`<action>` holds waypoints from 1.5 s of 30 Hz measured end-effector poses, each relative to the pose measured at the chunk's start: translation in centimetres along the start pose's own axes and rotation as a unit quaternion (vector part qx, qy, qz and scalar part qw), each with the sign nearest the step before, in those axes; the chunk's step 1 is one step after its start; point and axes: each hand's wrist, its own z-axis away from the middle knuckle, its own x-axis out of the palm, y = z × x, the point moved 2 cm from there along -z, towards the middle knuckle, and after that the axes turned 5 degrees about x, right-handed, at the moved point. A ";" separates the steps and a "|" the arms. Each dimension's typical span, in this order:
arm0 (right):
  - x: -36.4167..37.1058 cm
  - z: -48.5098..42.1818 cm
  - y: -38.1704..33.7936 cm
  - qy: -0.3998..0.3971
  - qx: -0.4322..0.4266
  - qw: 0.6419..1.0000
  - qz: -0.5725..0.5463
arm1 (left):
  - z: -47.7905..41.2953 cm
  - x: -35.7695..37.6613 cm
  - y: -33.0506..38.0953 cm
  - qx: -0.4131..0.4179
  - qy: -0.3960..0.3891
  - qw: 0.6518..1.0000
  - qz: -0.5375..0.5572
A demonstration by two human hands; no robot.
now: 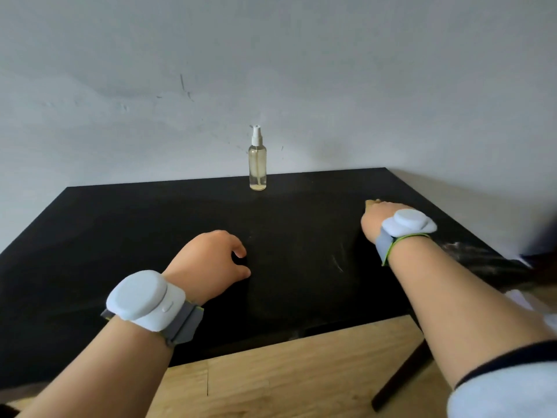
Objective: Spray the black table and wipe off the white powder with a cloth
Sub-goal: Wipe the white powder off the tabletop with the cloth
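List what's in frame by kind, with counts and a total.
Spray bottle: 1
Hands, left hand and right hand: 2
White wrist devices: 2
Black table: 1
Total: 6

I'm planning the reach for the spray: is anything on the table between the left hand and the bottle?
Nothing visible. The left hand rests mid-table, the spray bottle stands upright at the far edge by the wall, and only bare black table lies between them.
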 end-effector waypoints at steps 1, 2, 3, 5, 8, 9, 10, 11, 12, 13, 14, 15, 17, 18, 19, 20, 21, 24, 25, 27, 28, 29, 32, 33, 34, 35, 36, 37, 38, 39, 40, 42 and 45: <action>-0.3 0.9 -0.7 0.009 -0.014 1.000 -0.004 | 0.1 0.1 0.1 0.000 -0.001 1.000 0.003; -0.5 2.0 -1.8 0.010 -0.029 0.999 -0.011 | 0.1 0.1 0.0 -0.002 0.000 1.000 0.008; -0.5 2.9 -3.2 0.012 -0.051 0.999 -0.011 | 0.2 0.2 -0.1 -0.001 0.004 1.000 0.014; -0.7 5.6 -6.1 0.039 -0.107 0.993 -0.025 | 0.6 0.2 -0.4 -0.006 0.019 0.999 0.026; -0.9 9.0 -9.5 0.086 -0.158 0.975 -0.133 | 1.4 0.1 -1.4 -0.056 0.063 0.996 0.014; -1.0 10.2 -11.2 0.084 -0.175 0.968 -0.159 | 1.8 -0.1 -1.8 -0.072 0.077 0.994 0.002; -0.9 11.0 -12.8 0.069 -0.183 0.966 -0.168 | 1.9 -0.3 -2.1 -0.083 0.085 0.993 -0.005; -0.8 11.7 -14.7 0.047 -0.179 0.967 -0.174 | 2.1 -0.5 -2.4 -0.094 0.086 0.992 -0.008; -0.5 12.1 -16.5 0.019 -0.166 0.971 -0.171 | 2.3 -0.8 -2.8 -0.104 0.079 0.991 -0.004; -0.4 12.6 -17.9 -0.007 -0.156 0.975 -0.160 | 2.4 -1.2 -3.1 -0.112 0.070 0.991 0.003; -0.6 13.5 -18.9 -0.025 -0.172 0.973 -0.151 | 2.6 -1.4 -3.4 -0.118 0.066 0.991 0.008; -0.8 14.7 -19.1 -0.023 -0.211 0.964 -0.160 | 2.8 -1.6 -3.5 -0.121 0.071 0.990 0.011; -1.1 17.1 -18.0 0.013 -0.325 0.934 -0.150 | 2.8 -1.6 -3.5 -0.119 0.087 0.989 0.008; -1.4 18.3 -16.5 0.029 -0.359 0.917 -0.172 | 2.7 -1.5 -3.1 -0.117 0.095 0.989 0.005; -1.2 18.7 -15.4 0.030 -0.369 0.908 -0.194 | 2.7 -1.3 -3.0 -0.118 0.104 0.988 0.004; -1.0 19.1 -14.0 0.031 -0.376 0.903 -0.205 | 2.6 -1.1 -2.7 -0.116 0.110 0.987 0.008; -0.8 19.0 -12.7 0.026 -0.377 0.903 -0.203 | 2.4 -0.8 -2.3 -0.108 0.111 0.988 0.015; -0.3 18.1 -8.8 0.020 -0.342 0.915 -0.211 | 1.8 -0.4 -1.3 -0.092 0.088 0.991 0.033; -0.1 17.5 -7.2 0.021 -0.319 0.923 -0.216 | 1.7 -0.2 -0.9 -0.091 0.082 0.992 0.034; 0.1 16.0 -4.3 0.024 -0.277 0.935 -0.221 | 1.4 0.2 -0.3 -0.087 0.070 0.993 0.036; 0.3 15.1 -2.9 0.022 -0.255 0.941 -0.219 | 1.3 0.4 0.0 -0.086 0.068 0.993 0.035; 0.5 14.2 -1.5 0.018 -0.233 0.949 -0.214 | 1.3 0.6 0.2 -0.084 0.066 0.994 0.034; 1.1 12.1 2.6 0.025 -0.161 0.964 -0.209 | 1.2 1.0 0.9 -0.078 0.047 0.995 0.036; 1.4 11.6 3.7 0.029 -0.138 0.967 -0.211 | 1.1 1.1 1.1 -0.076 0.042 0.996 0.036; 1.5 11.3 4.3 0.033 -0.121 0.969 -0.213 | 1.1 1.1 1.2 -0.075 0.040 0.996 0.037; 1.7 11.1 4.7 0.041 -0.101 0.970 -0.216 | 1.1 1.3 1.4 -0.072 0.041 0.996 0.036; 1.9 11.2 4.7 0.055 -0.080 0.972 -0.213 | 1.0 1.4 1.7 -0.066 0.045 0.996 0.034; 2.2 11.4 4.3 0.071 -0.059 0.975 -0.202 | 1.0 1.6 1.9 -0.061 0.050 0.996 0.032; 2.2 11.9 3.5 0.084 -0.041 0.978 -0.185 | 0.9 1.7 2.0 -0.056 0.055 0.996 0.030; 2.3 12.5 2.7 0.091 -0.031 0.981 -0.169 | 0.9 1.8 2.3 -0.051 0.057 0.997 0.028; 2.5 13.3 1.9 0.095 -0.037 0.982 -0.159 | 0.8 1.8 2.8 -0.046 0.057 0.997 0.028; 3.0 15.0 0.8 0.116 -0.107 0.974 -0.165 | 0.5 1.9 3.8 -0.033 0.042 0.998 0.032; 3.1 16.7 2.3 0.117 -0.221 0.939 -0.235 | 0.0 2.2 5.9 -0.004 0.029 0.999 0.029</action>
